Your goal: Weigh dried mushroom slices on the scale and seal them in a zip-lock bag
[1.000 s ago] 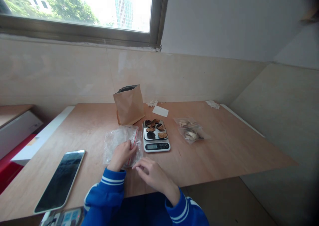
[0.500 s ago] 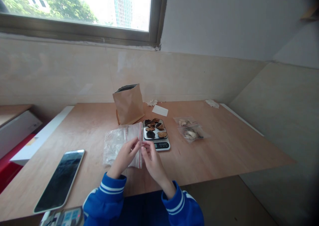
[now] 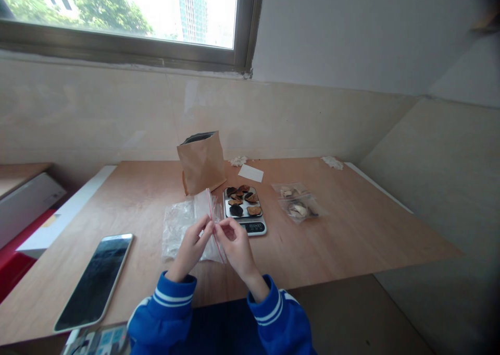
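Note:
Both hands pinch the red-striped mouth of a clear zip bag (image 3: 203, 204) on the near half of the table. My left hand (image 3: 194, 242) grips it from the left, fingers closed. Close beside it, my right hand (image 3: 237, 248) pinches the same edge. More clear plastic bags (image 3: 177, 227) lie flat to the left, partly under the bag. Just beyond my right hand stands a small white scale (image 3: 257, 228), its display partly covered by my fingers. Several dried brown and black slices (image 3: 236, 210) rest on its metal plate.
An open brown paper bag (image 3: 202, 162) stands behind the plastic bags. A white card (image 3: 250, 173) lies near the wall. Two filled zip bags (image 3: 299, 208) lie right of the scale. A large phone (image 3: 96, 282) is at the left, near the table's front edge.
The zip bag's mouth has lifted and tilted, its far end shifting left. My right hand has moved slightly left and now pinches the edge close to my left hand.

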Tool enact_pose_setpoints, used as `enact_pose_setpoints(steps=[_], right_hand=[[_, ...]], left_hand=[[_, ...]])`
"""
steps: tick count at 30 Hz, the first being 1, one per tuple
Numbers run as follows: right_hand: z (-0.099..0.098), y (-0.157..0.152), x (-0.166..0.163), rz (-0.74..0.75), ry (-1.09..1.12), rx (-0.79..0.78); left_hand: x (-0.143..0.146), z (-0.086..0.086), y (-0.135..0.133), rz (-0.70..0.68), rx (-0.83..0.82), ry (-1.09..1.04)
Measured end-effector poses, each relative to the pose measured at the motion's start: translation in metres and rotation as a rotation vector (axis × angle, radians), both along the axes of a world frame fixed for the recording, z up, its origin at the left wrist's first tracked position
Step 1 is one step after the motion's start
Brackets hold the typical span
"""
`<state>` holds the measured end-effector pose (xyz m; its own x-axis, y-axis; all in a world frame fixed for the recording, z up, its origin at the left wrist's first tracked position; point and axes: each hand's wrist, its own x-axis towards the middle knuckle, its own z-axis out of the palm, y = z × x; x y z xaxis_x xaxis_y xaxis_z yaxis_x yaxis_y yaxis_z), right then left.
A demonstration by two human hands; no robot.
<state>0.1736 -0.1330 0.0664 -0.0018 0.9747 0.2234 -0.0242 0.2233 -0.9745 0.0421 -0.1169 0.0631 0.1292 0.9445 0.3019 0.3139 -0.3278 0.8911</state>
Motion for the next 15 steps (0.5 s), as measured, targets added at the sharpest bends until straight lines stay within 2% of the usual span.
enact_pose_setpoints(steps=[4, 8, 15], right_hand=[[-0.002, -0.001, -0.012, -0.006, 0.024, -0.024], [-0.005, -0.004, -0.022, 0.079, 0.085, -0.025], [-0.003, -0.001, -0.020, 0.101, 0.147, -0.046]], left_hand=[[-0.006, -0.002, -0.003, 0.071, 0.054, -0.025], [-0.012, -0.004, -0.005, 0.116, 0.031, -0.063], [-0.009, -0.002, -0.010, 0.150, 0.011, -0.126]])
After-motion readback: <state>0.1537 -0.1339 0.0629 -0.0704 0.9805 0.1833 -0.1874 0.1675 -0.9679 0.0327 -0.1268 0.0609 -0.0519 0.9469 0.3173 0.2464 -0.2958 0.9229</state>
